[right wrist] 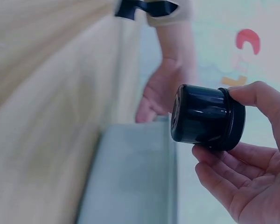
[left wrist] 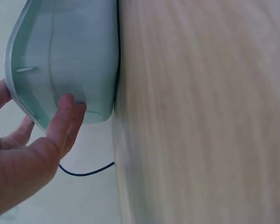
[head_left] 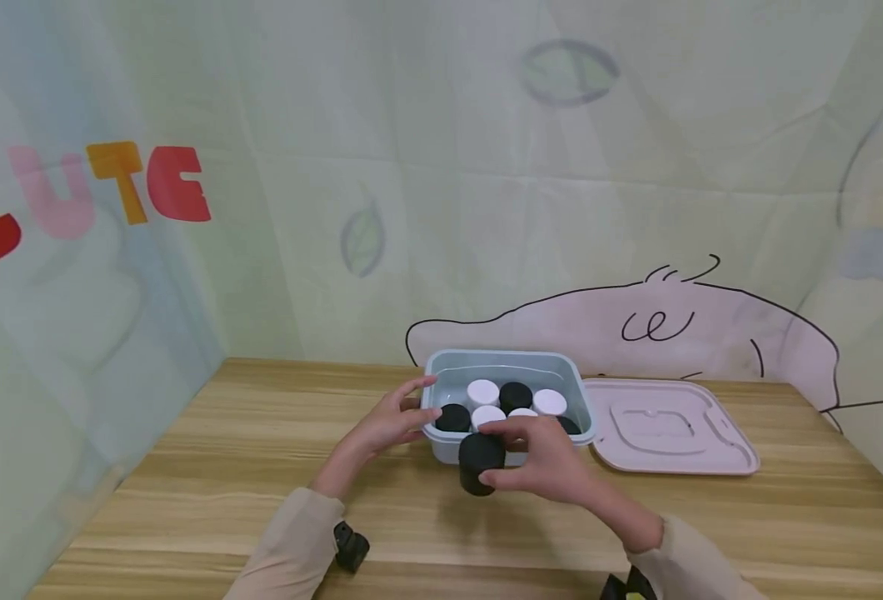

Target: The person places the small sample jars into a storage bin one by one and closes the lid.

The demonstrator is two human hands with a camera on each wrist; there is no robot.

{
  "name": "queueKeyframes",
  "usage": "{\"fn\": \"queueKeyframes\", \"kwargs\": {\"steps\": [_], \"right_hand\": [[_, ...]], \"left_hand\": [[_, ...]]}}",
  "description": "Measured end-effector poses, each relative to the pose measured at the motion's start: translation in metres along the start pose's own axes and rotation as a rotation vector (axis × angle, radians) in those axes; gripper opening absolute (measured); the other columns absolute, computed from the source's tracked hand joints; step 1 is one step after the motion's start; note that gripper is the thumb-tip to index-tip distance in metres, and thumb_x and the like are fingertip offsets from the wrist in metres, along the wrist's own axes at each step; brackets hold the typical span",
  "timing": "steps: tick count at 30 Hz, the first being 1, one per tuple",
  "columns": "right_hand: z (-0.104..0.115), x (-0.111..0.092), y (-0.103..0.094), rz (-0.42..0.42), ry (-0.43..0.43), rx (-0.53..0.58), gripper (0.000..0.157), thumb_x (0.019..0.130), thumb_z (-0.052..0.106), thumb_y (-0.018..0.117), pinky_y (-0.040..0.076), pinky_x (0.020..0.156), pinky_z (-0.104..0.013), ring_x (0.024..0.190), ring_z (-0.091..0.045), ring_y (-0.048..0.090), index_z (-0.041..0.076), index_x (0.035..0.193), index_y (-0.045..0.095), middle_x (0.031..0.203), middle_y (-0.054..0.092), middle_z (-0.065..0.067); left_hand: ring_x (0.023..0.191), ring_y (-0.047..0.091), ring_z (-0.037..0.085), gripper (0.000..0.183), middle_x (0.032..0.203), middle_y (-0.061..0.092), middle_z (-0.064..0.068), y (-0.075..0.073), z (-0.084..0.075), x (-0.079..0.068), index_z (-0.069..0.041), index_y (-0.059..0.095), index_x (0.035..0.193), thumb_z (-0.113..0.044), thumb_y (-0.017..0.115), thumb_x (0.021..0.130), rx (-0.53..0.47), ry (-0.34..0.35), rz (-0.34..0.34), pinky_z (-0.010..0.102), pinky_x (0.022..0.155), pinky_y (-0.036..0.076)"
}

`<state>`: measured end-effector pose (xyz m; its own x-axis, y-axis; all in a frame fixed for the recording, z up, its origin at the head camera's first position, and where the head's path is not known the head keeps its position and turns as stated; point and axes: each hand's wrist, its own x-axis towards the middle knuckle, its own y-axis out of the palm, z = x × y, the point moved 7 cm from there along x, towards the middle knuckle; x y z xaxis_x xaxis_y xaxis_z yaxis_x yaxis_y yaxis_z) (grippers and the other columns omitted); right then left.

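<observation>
A small round black jar with a ribbed lid (head_left: 481, 463) is pinched between the thumb and fingers of my right hand (head_left: 546, 461). It is held just in front of a light blue plastic box (head_left: 445, 450); in the right wrist view the black jar (right wrist: 203, 116) lies sideways across the picture. My left hand (head_left: 387, 423) holds the left end of the box at its rim. From the left wrist, fingers of the left hand (left wrist: 32, 158) press the outer wall of the box (left wrist: 84, 60). Inside stand several jars with white lids (head_left: 482, 392) and black lids (head_left: 516, 395), partly hidden by the right hand.
A pale pink lid (head_left: 674, 446) lies flat on the wooden table (head_left: 261, 433), right of the box. Behind the table hangs a printed cloth (head_left: 299, 208) with letters and cartoon shapes. Dark devices (head_left: 351, 547) are worn at both wrists.
</observation>
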<state>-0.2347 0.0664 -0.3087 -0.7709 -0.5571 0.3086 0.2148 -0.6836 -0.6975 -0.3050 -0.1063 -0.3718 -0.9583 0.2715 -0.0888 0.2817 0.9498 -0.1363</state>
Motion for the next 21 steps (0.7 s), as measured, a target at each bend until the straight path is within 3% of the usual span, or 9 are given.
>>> {"fn": "queueKeyframes", "kwargs": {"steps": [9, 21], "right_hand": [[-0.007, 0.019, -0.024, -0.097, 0.051, 0.086, 0.044, 0.071, 0.014, 0.075, 0.053, 0.079, -0.037, 0.087, -0.021, 0.064, -0.003, 0.11, 0.063, 0.103, 0.065, -0.015], [-0.033, 0.054, -0.027, -0.189, 0.181, 0.053, 0.046, 0.074, 0.019, 0.073, 0.054, 0.074, -0.033, 0.089, -0.025, 0.064, 0.001, 0.114, 0.062, 0.105, 0.065, -0.015]], "left_hand": [[0.108, 0.053, 0.032, 0.055, 0.13, 0.041, 0.028, 0.0, 0.0, 0.0, -0.012, 0.037, 0.138, -0.011, 0.059, 0.088, 0.001, 0.003, 0.005, 0.044, 0.088, 0.047], [0.11, 0.052, 0.033, 0.055, 0.129, 0.041, 0.03, 0.001, -0.001, -0.001, -0.01, 0.033, 0.139, -0.012, 0.057, 0.089, -0.013, 0.012, 0.036, 0.043, 0.089, 0.047]]}}
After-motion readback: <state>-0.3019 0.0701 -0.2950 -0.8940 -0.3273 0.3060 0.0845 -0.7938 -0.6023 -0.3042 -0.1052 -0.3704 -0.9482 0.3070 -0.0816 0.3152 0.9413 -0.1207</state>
